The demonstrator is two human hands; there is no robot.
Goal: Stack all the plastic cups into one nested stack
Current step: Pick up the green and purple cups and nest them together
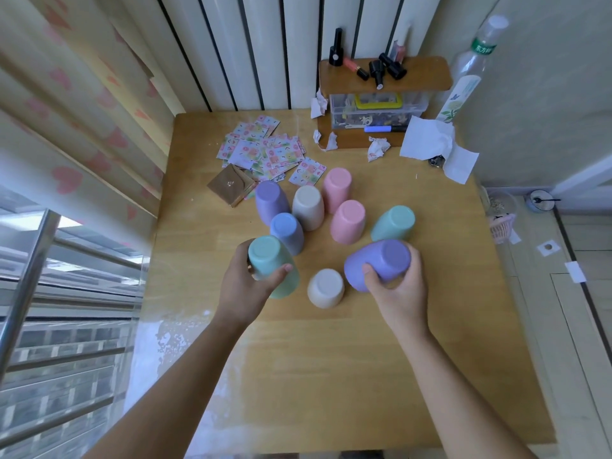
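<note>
Several pastel plastic cups stand upside down on the wooden table (331,376). My left hand (245,286) grips a mint green cup (268,256) at the left of the group. My right hand (397,286) holds a purple cup (381,263), tilted with its base up and to the right. Between my hands stands a beige cup (326,288). Behind them are a blue cup (286,231), a second purple cup (271,200), a second beige cup (308,207), two pink cups (337,188) (349,221) and another mint green cup (394,223).
Loose patterned cards (265,149) and a brown envelope (230,185) lie behind the cups. At the back right are a small wooden shelf (427,72) with nail polish bottles, a clear box (377,111), crumpled tissues (430,140) and a plastic bottle (470,67). A window railing runs along the left.
</note>
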